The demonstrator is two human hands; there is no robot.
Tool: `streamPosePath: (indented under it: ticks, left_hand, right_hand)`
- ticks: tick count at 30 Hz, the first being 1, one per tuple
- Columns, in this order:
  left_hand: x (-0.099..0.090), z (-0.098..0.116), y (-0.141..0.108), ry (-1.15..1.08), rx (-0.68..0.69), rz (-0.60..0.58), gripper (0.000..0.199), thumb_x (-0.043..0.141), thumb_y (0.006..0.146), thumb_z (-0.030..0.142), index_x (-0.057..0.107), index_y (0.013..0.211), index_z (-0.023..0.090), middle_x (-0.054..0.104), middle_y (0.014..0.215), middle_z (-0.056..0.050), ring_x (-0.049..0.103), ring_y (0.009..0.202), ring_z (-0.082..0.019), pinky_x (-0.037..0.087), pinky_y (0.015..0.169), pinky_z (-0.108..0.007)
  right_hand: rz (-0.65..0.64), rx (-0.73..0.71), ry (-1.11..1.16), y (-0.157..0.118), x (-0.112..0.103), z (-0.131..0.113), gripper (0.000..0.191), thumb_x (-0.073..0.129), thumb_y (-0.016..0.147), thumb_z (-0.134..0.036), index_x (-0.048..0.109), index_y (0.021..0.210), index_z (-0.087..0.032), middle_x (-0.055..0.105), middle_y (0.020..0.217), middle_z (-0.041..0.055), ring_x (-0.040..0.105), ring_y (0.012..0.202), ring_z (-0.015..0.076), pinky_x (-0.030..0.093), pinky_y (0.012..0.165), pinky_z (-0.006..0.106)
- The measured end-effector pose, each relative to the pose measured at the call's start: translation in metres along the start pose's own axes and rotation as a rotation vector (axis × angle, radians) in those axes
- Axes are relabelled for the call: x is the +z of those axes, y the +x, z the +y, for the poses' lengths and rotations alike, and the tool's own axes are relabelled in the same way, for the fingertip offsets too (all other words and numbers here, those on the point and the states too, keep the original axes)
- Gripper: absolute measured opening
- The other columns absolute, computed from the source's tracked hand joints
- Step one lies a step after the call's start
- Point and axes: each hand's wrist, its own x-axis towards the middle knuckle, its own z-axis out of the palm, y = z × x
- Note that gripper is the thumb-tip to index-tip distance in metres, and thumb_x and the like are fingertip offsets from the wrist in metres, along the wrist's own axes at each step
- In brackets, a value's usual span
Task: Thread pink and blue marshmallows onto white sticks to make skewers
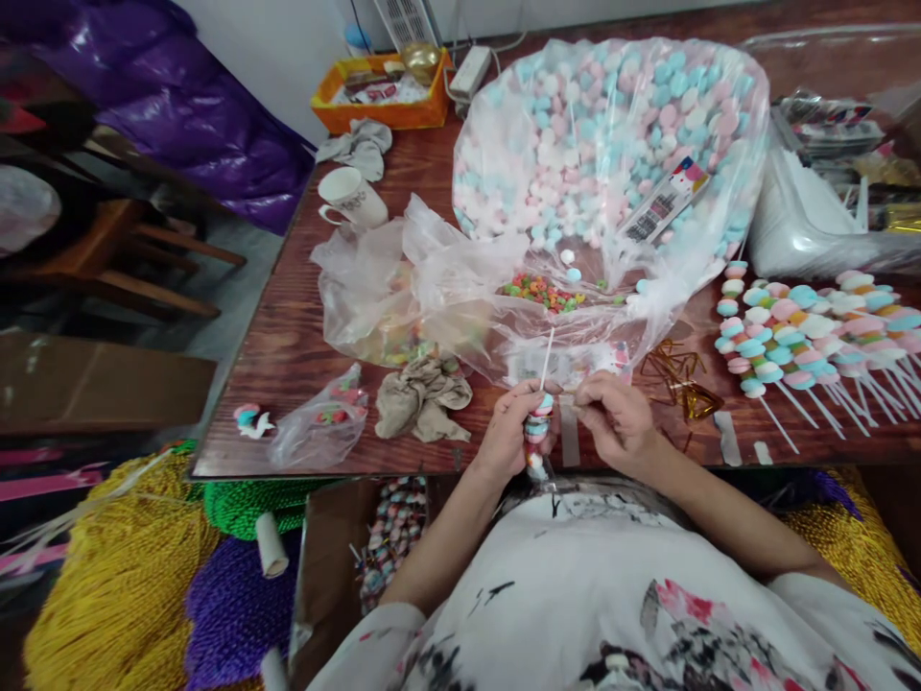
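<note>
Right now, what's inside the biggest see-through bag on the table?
Lots of round pink, blue and white pieces show through the clear bag. The top ones cover whatever lies deeper, so I can't see the bottom.

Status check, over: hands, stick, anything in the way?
Left hand gripping marshmallow stick. Right hand close beside, fingers curled, hold unclear. Marshmallow bag beyond the hands, crumpled cloth off left; neither between them.

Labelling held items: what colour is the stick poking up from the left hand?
The stick is white; see head view.
</note>
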Motion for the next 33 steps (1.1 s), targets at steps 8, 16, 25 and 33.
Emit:
streamPosePath:
  ticks: [8, 16, 25, 33]
  left_hand:
    - [-0.001, 0.0, -0.007, 0.007, -0.094, -0.347, 0.063, 0.052, 0.086, 0.057, 0.042, 0.134, 0.018, 0.063, 0.064, 0.0, 0.045, 0.032, -0.008, 0.033, 0.032, -0.018]
    - [0.002, -0.006, -0.011, 0.743, 0.182, -0.039, 0.073, 0.084, 0.061, 0.03, 0.052, 0.126, 0.018, 0.06, 0.079, 0.004, 0.052, 0.069, -0.011, 0.042, 0.065, -0.022]
    - [0.0, -0.008, -0.015, 0.756, 0.128, -0.094, 0.028, 0.073, 0.076, 0.037, 0.057, 0.082, 0.014, 0.048, 0.067, 0.005, 0.039, 0.06, -0.008, 0.033, 0.057, -0.02]
    - [-0.012, 0.002, -0.012, 0.651, -0.16, -0.476, 0.039, 0.076, 0.071, 0.039, 0.047, 0.062, 0.015, 0.041, 0.057, 0.007, 0.033, 0.053, -0.006, 0.03, 0.05, -0.019]
  right_hand:
    - [-0.014, 0.262, 0.415, 0.034, -0.018, 0.01, 0.058, 0.064, 0.085, -0.029, 0.039, 0.137, -0.029, 0.059, 0.108, 0.0056, 0.052, 0.065, 0.0109, 0.047, 0.055, 0.025]
    - [0.083, 0.445, 0.518, 0.041, -0.015, 0.007, 0.02, 0.076, 0.073, -0.027, 0.058, 0.075, -0.018, 0.056, 0.063, -0.0041, 0.047, 0.053, 0.0068, 0.038, 0.047, 0.02]
    - [0.416, 0.484, 0.553, 0.032, -0.007, 0.024, 0.024, 0.079, 0.067, -0.023, 0.058, 0.076, -0.019, 0.058, 0.06, -0.0063, 0.039, 0.043, 0.0043, 0.031, 0.041, 0.019]
    - [0.378, 0.487, 0.498, 0.03, -0.006, 0.031, 0.023, 0.079, 0.068, -0.027, 0.058, 0.076, -0.02, 0.055, 0.06, -0.0064, 0.04, 0.045, 0.0054, 0.029, 0.04, 0.019]
